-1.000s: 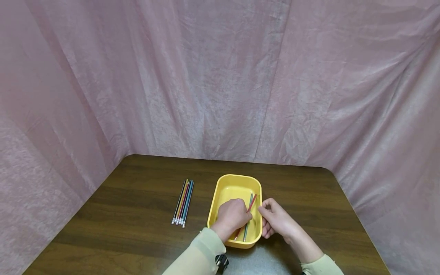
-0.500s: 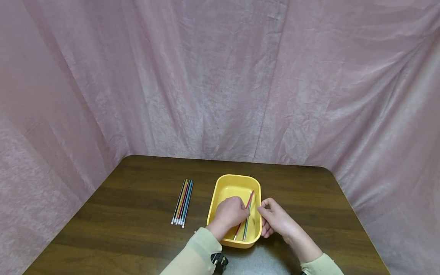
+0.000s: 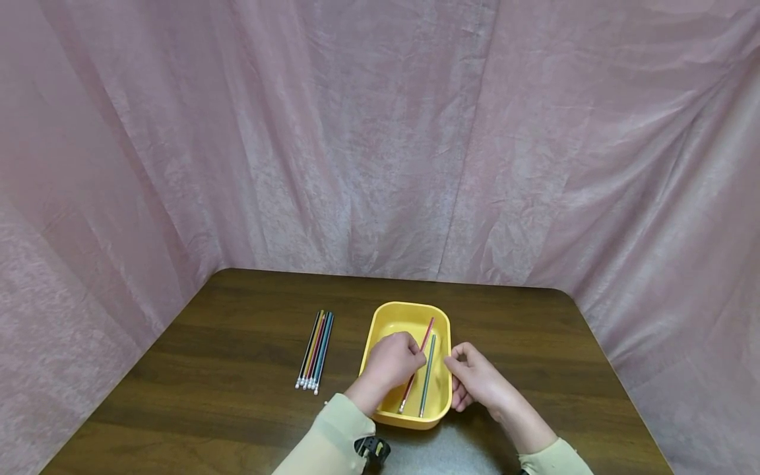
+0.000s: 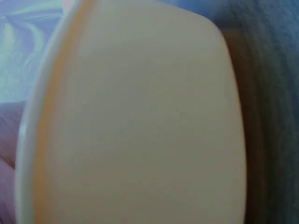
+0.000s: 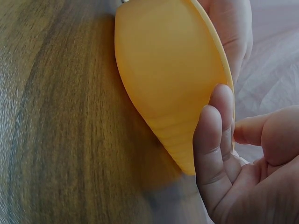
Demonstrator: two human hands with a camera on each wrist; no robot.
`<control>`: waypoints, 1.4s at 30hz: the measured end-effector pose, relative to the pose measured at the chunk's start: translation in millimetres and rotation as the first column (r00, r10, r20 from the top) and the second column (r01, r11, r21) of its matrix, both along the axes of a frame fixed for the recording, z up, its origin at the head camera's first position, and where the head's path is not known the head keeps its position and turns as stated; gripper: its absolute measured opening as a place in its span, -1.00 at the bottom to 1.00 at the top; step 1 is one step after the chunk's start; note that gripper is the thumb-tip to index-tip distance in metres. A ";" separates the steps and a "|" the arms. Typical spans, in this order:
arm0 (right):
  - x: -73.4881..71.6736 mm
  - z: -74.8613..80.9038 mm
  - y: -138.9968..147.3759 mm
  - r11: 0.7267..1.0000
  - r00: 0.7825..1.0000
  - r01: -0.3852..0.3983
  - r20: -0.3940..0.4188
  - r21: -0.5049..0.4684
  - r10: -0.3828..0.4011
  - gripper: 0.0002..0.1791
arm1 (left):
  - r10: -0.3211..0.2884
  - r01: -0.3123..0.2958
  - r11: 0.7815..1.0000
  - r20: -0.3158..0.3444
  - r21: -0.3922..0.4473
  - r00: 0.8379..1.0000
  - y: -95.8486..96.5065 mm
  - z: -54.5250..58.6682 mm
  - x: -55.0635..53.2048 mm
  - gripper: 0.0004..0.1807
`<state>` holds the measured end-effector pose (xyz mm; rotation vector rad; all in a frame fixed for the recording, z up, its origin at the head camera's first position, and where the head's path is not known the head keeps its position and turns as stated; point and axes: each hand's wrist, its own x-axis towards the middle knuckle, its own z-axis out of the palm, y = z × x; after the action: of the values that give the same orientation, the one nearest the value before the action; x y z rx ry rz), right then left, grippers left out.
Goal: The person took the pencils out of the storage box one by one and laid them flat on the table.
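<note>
A yellow plastic tray stands on the table in the head view. Reaching into it from the left, my left hand pinches a red pencil partway along, its eraser end toward me. To the right of that pencil, a blue-green pencil lies in the tray. Thumb and fingers of my right hand grip the tray's right rim; the right wrist view shows its fingers against the outer wall. In the left wrist view the tray's wall fills the picture and hides the left fingers.
Left of the tray, several pencils lie side by side on the dark wooden table, white erasers facing me. A grey patch lies in front of the tray. Pink curtains hang behind and beside the table.
My left hand has shifted left and slightly away from me, bringing the red pencil off the blue-green one so the two lie apart. The right hand has kept its hold on the rim.
</note>
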<state>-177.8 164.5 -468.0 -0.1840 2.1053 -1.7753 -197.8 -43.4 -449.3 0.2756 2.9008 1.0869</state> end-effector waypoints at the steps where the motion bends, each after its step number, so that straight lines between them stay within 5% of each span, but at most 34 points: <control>1: 0.2 0.4 0.1 1.000 1.000 -0.001 0.000 0.000 0.001 -0.80 | 0.001 -0.001 1.000 0.002 0.006 1.000 -1.3 2.0 0.5 -0.83; 26: 1.0 2.5 0.3 1.000 1.000 0.012 0.008 0.010 -0.013 -0.76 | 0.019 -0.012 0.990 -0.046 0.139 0.999 -50.6 36.1 3.7 -0.92; 42: 0.9 1.6 1.2 1.000 1.000 0.017 0.008 0.024 -0.017 -0.76 | 0.110 -0.097 0.985 -0.089 0.142 0.990 -89.7 37.6 8.6 -0.98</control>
<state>-176.9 165.7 -466.5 -0.1527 2.1278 -1.7567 -189.3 -133.0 -411.7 0.1881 2.9586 1.3296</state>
